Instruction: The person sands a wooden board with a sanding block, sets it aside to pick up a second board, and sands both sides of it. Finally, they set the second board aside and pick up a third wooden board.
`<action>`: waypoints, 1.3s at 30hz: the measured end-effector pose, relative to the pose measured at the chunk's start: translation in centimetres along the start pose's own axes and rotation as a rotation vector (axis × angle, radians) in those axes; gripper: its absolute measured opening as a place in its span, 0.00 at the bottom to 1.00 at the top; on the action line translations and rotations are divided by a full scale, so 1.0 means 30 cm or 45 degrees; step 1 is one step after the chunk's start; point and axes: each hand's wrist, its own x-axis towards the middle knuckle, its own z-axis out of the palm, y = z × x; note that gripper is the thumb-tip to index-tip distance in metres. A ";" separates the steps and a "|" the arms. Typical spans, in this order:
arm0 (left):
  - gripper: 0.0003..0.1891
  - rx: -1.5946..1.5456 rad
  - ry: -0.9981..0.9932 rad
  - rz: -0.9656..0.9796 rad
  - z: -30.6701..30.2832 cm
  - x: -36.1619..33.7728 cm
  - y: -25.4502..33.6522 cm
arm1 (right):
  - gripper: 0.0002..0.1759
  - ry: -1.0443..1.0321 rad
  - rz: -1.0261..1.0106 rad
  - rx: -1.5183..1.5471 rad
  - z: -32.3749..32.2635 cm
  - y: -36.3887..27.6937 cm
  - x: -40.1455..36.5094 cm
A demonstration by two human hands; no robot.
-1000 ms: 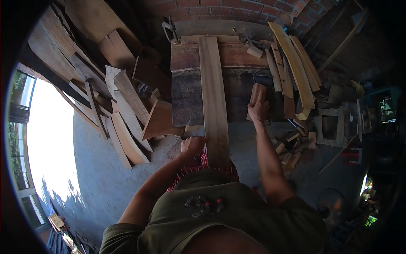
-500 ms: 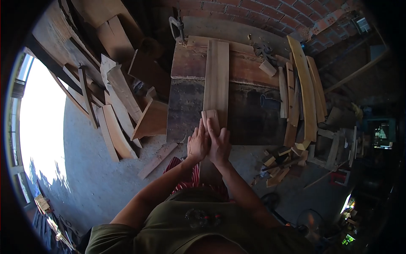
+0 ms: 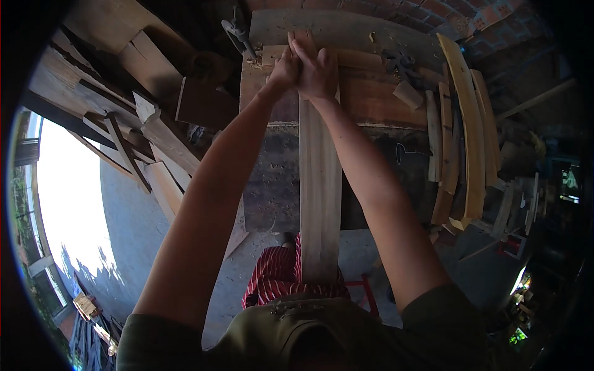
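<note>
A long, flat wooden board lies lengthwise over the workbench, its near end jutting past the front edge toward my lap. At the far end, both arms are stretched out and my hands are together on a small wooden block on top of the board. My left hand grips the block's left side. My right hand presses over its top and right side, fingers pointing away from me. Most of the block is hidden under the hands.
A clamp stands at the bench's back left corner. A loose wood offcut and long strips lie on the right. Boards lean in a pile at left. A brick wall rises behind.
Both hands have slid the block away from me, from the near part of the board to its far end. My arms have straightened and my body has come closer to the bench.
</note>
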 end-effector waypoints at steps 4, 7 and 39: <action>0.37 0.028 0.069 0.040 0.133 -0.228 -0.074 | 0.37 -0.191 0.176 0.036 -0.150 -0.057 -0.232; 0.32 0.359 0.066 -0.117 0.196 -0.708 0.051 | 0.39 -0.238 0.231 0.076 -0.353 -0.141 -0.540; 0.26 -0.073 0.258 -0.077 0.200 -0.659 0.077 | 0.36 -0.332 0.346 -0.049 -0.349 -0.128 -0.484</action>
